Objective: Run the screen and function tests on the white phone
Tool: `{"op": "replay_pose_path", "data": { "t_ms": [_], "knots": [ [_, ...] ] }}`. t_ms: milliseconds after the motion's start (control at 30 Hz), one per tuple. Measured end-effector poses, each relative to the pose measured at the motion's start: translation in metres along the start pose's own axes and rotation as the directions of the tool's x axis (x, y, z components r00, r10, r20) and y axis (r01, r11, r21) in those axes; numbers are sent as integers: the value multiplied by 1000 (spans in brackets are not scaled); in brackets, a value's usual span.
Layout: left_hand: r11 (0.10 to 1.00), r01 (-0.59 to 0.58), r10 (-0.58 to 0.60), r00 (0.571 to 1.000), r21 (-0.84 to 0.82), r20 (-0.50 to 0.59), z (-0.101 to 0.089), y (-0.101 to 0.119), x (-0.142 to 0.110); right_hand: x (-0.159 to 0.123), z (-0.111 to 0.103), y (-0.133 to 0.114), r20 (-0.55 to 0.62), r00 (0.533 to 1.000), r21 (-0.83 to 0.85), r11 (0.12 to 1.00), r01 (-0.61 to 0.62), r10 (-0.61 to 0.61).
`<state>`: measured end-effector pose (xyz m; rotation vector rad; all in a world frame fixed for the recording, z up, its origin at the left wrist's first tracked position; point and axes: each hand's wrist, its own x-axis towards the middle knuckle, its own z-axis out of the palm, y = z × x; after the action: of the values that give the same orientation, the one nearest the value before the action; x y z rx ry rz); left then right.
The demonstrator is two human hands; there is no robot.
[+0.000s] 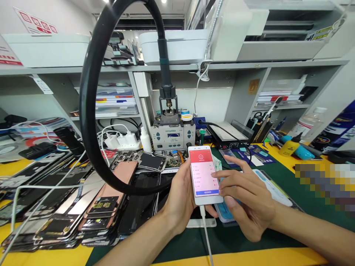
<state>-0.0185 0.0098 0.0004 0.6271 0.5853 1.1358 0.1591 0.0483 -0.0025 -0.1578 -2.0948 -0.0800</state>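
Observation:
My left hand (181,195) grips a white smartphone (203,173) from its left side and underneath, holding it upright above the green mat (280,177). Its screen is lit with a red header and a list below. A white cable (206,232) hangs from the phone's bottom edge toward me. My right hand (244,194) sits against the phone's right edge, fingers curled, with the index finger stretched out just behind the phone's right side. I cannot tell whether that hand bears the phone's weight.
Stacks of dismantled phones and screens (83,207) cover the yellow table at left. A thick black hose (91,92) loops in front of a grey rework station (172,135). A charger strip (120,140), a heating plate (226,135) and bottles (291,146) stand behind.

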Motion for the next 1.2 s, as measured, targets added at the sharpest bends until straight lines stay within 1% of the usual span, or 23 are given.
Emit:
{"op": "replay_pose_path", "data": {
  "t_ms": [233,367,600,767,967,1200],
  "knots": [
    [1000,7,-7,1000,25,-26,-1,2,-1,1,0,-1,4,1000,-10,1000,-8,8],
    [1000,24,-23,1000,20,-9,-5,1,2,4,-1,-1,-15,1000,-11,1000,-21,21],
    [1000,-1,1,1000,6,-23,-9,3,6,6,1,-2,-55,997,-7,999,-46,46],
    [998,-52,54,997,44,-59,-12,0,7,2,4,0,-86,996,0,1000,-24,24],
    [998,-60,60,997,6,-41,-11,0,8,0,3,1,-136,991,-1,1000,-21,20],
    [998,-52,51,998,-28,-42,-8,1,7,-1,2,0,-136,991,12,1000,-10,11]
  ]
}}
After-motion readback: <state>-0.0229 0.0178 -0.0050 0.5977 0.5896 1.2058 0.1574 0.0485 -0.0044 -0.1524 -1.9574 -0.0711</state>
